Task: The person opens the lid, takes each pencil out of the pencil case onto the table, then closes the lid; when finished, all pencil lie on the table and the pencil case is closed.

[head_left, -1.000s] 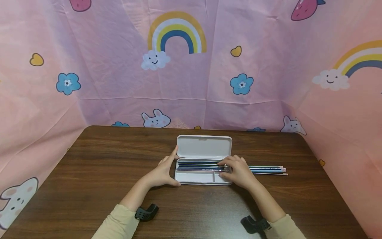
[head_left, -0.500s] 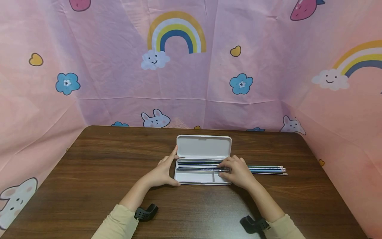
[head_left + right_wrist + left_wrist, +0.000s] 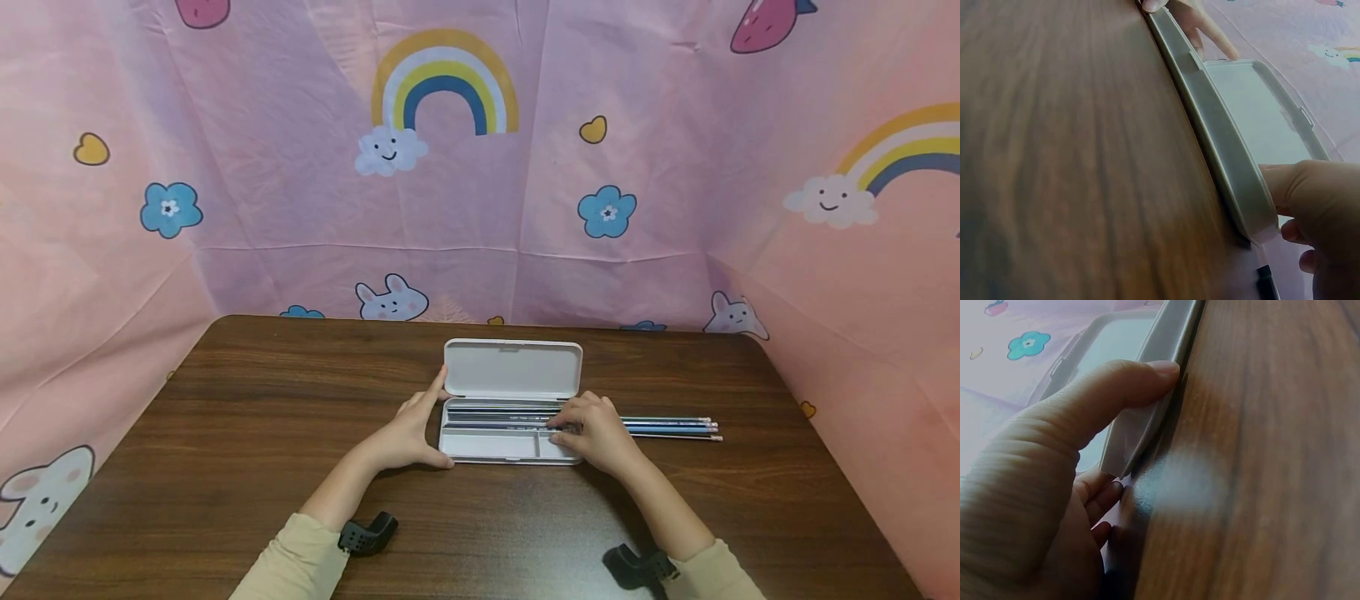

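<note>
A white pencil case (image 3: 487, 447) lies with its lid (image 3: 513, 368) raised on the table. Several dark pencils (image 3: 495, 416) lie lengthwise in its back compartment. My left hand (image 3: 407, 433) holds the case's left end, thumb on the front wall and a finger reaching to the lid's corner. The left wrist view shows that thumb (image 3: 1141, 381) pressed on the case wall. At the right end, my right hand (image 3: 600, 429) reaches inside, its thumb and index finger pinching at the pencils' ends; the exact contact is partly hidden.
Several more pencils (image 3: 675, 427) with eraser ends lie on the wooden table (image 3: 480, 533), just right of the case and partly behind the right hand. A printed cloth (image 3: 480, 217) hangs behind the table. Black bands (image 3: 367, 533) sit on both wrists.
Pencils inside the case have shifted slightly under my right fingers, and the ends seen there earlier are now more covered. The left hand and the case have stayed put.
</note>
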Demonstrator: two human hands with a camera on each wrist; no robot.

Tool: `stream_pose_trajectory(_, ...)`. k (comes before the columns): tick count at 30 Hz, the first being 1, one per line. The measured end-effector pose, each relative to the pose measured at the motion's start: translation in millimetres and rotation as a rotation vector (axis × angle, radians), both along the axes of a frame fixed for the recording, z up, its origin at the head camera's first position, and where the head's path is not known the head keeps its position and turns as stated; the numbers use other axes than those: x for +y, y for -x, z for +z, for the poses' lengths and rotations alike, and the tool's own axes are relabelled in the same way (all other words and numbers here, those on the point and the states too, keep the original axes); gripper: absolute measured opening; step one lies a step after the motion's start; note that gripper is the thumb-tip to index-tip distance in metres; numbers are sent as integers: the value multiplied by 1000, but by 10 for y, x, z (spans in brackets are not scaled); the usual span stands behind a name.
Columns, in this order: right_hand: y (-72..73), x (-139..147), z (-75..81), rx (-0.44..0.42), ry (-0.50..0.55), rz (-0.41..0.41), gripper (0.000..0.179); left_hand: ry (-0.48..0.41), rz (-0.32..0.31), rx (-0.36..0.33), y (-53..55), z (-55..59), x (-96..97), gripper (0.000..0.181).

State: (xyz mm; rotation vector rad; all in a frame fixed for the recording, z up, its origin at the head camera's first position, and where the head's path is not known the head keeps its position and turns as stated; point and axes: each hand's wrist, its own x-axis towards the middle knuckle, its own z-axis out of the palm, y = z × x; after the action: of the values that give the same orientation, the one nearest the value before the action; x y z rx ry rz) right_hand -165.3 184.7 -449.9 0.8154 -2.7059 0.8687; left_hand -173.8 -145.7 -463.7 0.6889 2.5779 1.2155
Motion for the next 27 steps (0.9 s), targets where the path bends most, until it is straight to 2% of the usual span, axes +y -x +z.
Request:
stream_pose_trajectory(5, -5, -2, 8, -31, 26, -3, 17, 8, 0, 2, 4, -7, 4, 138)
stream_pose_trajectory(13, -5, 1, 65, -102, -18, 6, 12, 4, 2, -6, -7, 15, -3, 138)
stream_pose_trajectory(20, -20, 9, 101, -90, -14, 16, 13, 4, 6, -11, -13, 21, -13, 138)
stream_pose_trajectory(27, -60, 110, 112, -29, 31, -33, 13, 10, 6, -6, -13, 20, -4, 138)
